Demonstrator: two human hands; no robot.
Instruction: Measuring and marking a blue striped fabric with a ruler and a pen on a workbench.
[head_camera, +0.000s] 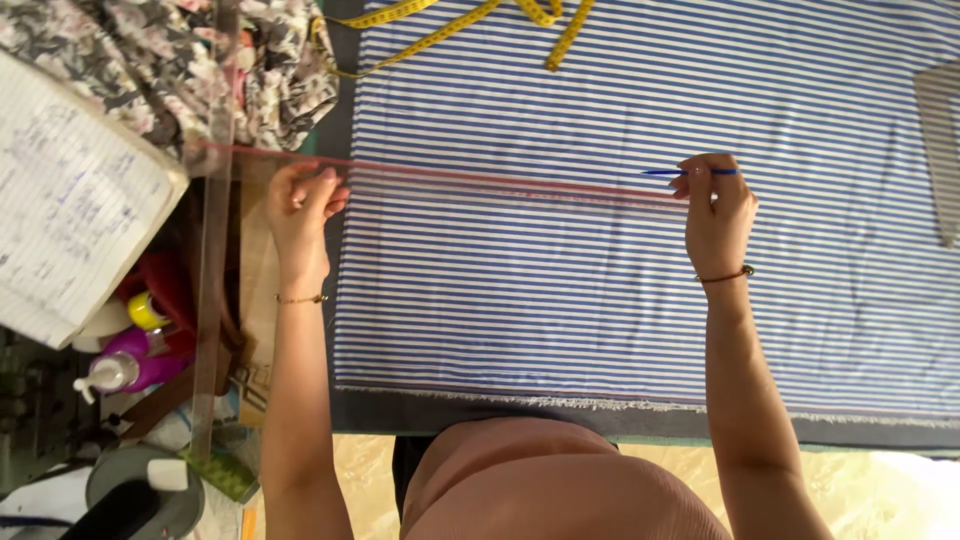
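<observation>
A blue and white striped fabric (560, 300) lies spread flat over the table. Across it lies a long clear ruler with a red edge (480, 182). My left hand (300, 205) presses down on the ruler's left end at the fabric's edge, fingers curled. My right hand (715, 210) holds a thin blue pen (690, 172) at the ruler's right end, its tip resting on the fabric.
A yellow tape measure (460, 25) lies at the top. A floral cloth (150, 55), an open lined notebook (70, 210), a second long clear ruler (212, 250) and a purple pump bottle (130, 368) crowd the left side. Grey scissors (940, 150) lie at right.
</observation>
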